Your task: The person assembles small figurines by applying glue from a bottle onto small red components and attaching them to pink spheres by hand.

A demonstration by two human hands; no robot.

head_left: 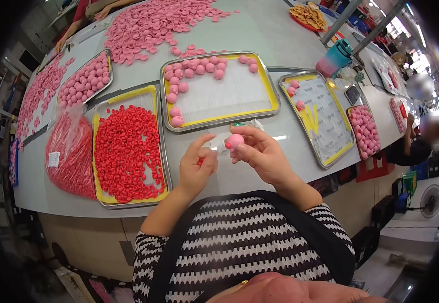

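My right hand [261,154] holds a small pink dome-shaped piece [235,141] between thumb and fingers, just above the table's front edge. My left hand [198,165] is close beside it, pinching a small red piece [200,161] with the index finger raised. Both hands hover below a metal tray [267,83] lined with yellow and clear film, with several pink domes [195,68] along its top and left side. Left of the hands, another tray [159,146] is full of small red caps [126,146].
A clear bag of red caps [70,156] lies at far left. A tray of pink domes [85,78] and a heap of loose pink pieces [154,22] sit farther back. At right are a near-bare tray [323,118], a tray of pink domes [365,130], a teal bottle [336,56], and another person [421,141].
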